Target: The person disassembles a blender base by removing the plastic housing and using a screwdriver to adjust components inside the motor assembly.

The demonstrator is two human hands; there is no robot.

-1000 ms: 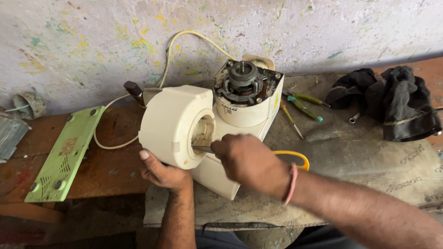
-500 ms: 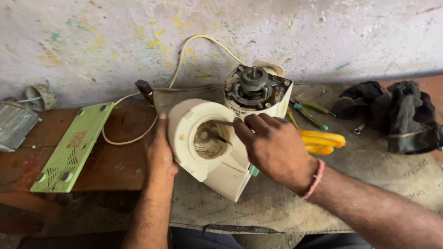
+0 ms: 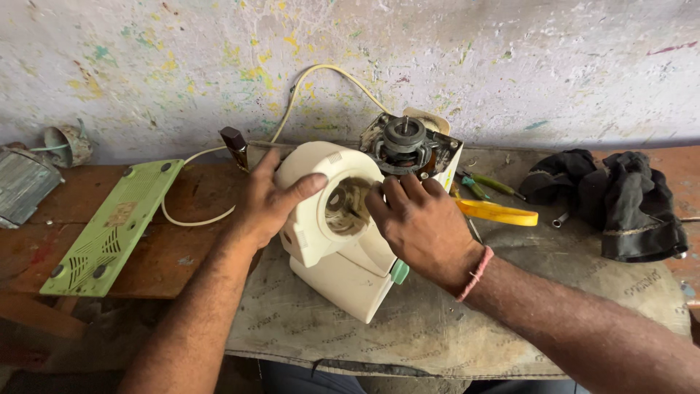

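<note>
On the bench lies one cream appliance housing [image 3: 343, 248] tipped on its side upon a grey mat [image 3: 437, 328], with one exposed motor [image 3: 405, 142] at its far end. Two hands work on it: the left hand [image 3: 273, 201] lies flat against the housing's round end, fingers spread apart, and the right hand [image 3: 419, 222] rests on the rim of the round opening, fingers curled down close together; whether they pinch anything cannot be told. One cream cord [image 3: 292, 109] loops from the motor up against the wall and back down to the bench. One green base plate [image 3: 109, 226] lies to the left, well apart. One yellow-handled tool [image 3: 499, 213] and one green-handled tool [image 3: 488, 186] lie just behind the right hand, and one heap of black cloth [image 3: 620, 201] lies at the right.

The bench is worn reddish wood against a pale, paint-speckled wall [image 3: 510, 66].

Inside the opening the parts are too dim to make out, and a grey object [image 3: 25, 186] at the far left is cut off by the edge.
</note>
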